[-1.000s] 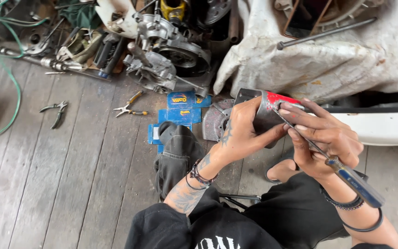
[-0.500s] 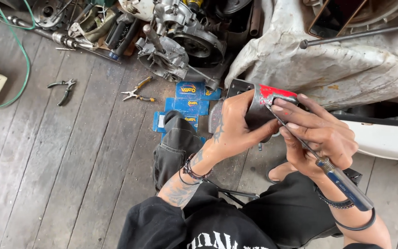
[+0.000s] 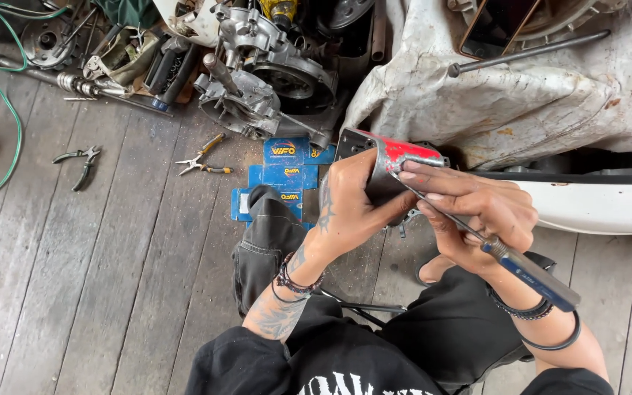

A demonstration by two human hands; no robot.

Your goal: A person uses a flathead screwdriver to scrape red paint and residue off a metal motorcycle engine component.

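**Screwdriver working at a red-capped part**

While the left hand (image 3: 349, 208) is clamping the grey metal part (image 3: 389, 164) with its red end above the knees, the right hand (image 3: 480, 212) is closing round a blue-handled screwdriver (image 3: 528, 272), its tip pressing against the part. Held in the air, the part could twist and the tip skid into the left fingers. Blue boxes (image 3: 283, 175), pliers (image 3: 200, 157) and an engine (image 3: 265, 73) are lying on the plank floor (image 3: 111, 278).

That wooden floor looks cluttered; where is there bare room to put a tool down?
The widest bare patch of plank floor lies lower left, below the black pliers and orange-handled pliers, left of the person's knee. The top is crowded with engine parts, and blue packets sit beside the left hand.
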